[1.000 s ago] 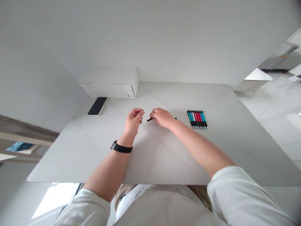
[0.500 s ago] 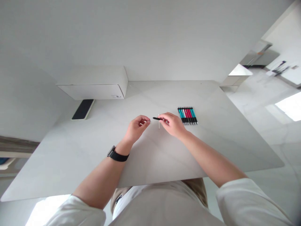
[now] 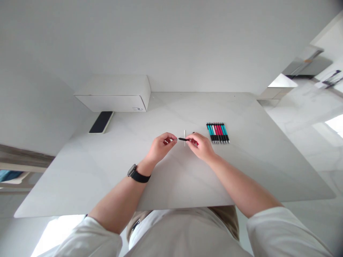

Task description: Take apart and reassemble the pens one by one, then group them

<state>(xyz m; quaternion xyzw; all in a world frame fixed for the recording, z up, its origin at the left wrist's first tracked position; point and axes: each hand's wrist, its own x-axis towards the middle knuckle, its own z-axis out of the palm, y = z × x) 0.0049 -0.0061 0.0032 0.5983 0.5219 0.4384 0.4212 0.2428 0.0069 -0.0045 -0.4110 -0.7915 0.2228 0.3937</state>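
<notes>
My right hand (image 3: 200,145) is closed around a pen barrel (image 3: 183,139), its black grip end pointing left and a bit of red showing between the fingers. Opposite it, my left hand (image 3: 160,148) pinches a small silvery piece (image 3: 175,139), too small to make out fully. A narrow gap separates this piece from the barrel's end. Behind the barrel a thin white stick (image 3: 184,132), like a pen refill, lies on the table, partly covered. Right of my right hand, several pens (image 3: 218,133) in teal, white and red with black grips lie side by side.
A white box (image 3: 115,102) stands against the wall at the back left of the pale table (image 3: 171,185). In front of it lies a dark-screened phone (image 3: 101,122). The table's front edge runs close to my body.
The whole view has shifted slightly. My hands have come closer together, with the black grip end now nearer the silvery piece and more level.
</notes>
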